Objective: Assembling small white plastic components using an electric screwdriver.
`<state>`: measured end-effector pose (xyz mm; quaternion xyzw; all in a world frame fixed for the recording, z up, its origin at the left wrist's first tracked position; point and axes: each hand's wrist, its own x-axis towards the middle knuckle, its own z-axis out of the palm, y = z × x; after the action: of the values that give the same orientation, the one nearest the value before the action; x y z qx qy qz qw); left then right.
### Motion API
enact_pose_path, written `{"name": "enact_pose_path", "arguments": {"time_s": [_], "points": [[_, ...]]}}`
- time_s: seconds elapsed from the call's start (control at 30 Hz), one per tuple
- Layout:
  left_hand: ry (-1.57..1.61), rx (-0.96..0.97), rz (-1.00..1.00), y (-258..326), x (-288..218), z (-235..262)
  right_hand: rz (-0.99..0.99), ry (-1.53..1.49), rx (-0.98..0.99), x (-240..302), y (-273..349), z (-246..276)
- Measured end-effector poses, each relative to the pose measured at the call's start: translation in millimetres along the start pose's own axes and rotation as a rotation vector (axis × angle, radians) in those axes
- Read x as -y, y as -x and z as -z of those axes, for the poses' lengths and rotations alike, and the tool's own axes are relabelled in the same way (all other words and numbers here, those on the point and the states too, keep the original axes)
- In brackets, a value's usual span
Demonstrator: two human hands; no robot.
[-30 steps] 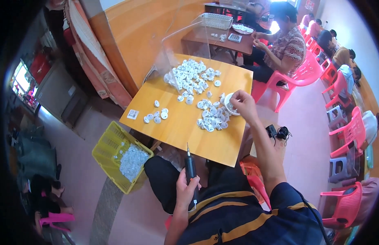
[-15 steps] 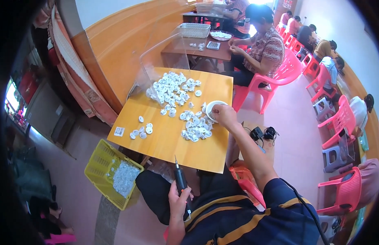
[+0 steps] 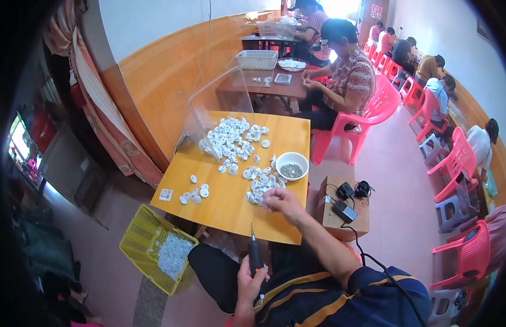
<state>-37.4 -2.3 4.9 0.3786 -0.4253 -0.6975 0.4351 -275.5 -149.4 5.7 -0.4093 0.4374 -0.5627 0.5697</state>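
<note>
My left hand point(image 3: 250, 280) is wrapped round a black electric screwdriver point(image 3: 255, 253), its thin tip pointing up near the table's front edge. Over the table's right front, my right hand point(image 3: 284, 204) has its fingers pinched together; anything between them is too small to make out. Right by those fingers lies a cluster of small white round plastic parts point(image 3: 258, 186). A white bowl point(image 3: 304, 161) holding tiny grey metal pieces point(image 3: 290, 170) stands just beyond. Farther back is a bigger heap of the same white parts point(image 3: 229, 136), and several more point(image 3: 196, 194) lie at the left.
A clear plastic panel point(image 3: 220, 101) stands at the wooden table's point(image 3: 220, 201) far left. Below it sits a yellow basket point(image 3: 134, 240) with pale pieces. A cardboard box point(image 3: 348, 224) with black adapters is at the right. A person on a pink chair point(image 3: 381, 106) works ahead.
My right hand has come out of the white bowl and moved nearer, beside the close cluster of parts. My left hand with the screwdriver has shifted slightly right and down in view.
</note>
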Motion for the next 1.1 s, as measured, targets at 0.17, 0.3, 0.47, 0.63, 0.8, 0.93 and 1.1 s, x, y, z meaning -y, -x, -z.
{"name": "enact_pose_path", "arguments": {"time_s": [0.17,0.3,0.47,0.63,0.8,0.93,1.1], "points": [[-0.027,0.057,0.024,1.1,-3.8,-5.2,-0.168,-0.202,0.067,-8.2,13.9,-28.3],[-0.037,0.055,0.057,2.2,-6.5,-4.4,-0.204,-0.18,0.112,-6.6,16.1,-34.1],[-0.061,0.018,0.074,0.9,-5.4,-5.4,-0.233,-0.163,0.147,-10.7,23.1,-36.6],[-0.021,-0.021,0.096,0.8,-0.2,0.1,-0.238,-0.245,0.136,-21.4,26.9,-31.0],[-0.102,-0.007,0.085,0.2,-0.4,3.4,-0.241,-0.237,0.146,-21.3,31.2,-34.1],[-0.145,-0.003,0.094,-0.1,1.2,6.9,-0.24,-0.256,0.149,-25.0,30.0,-33.8],[-0.184,-0.008,0.113,0.1,1.0,8.8,-0.251,-0.235,0.156,-28.1,30.5,-35.5]]}}
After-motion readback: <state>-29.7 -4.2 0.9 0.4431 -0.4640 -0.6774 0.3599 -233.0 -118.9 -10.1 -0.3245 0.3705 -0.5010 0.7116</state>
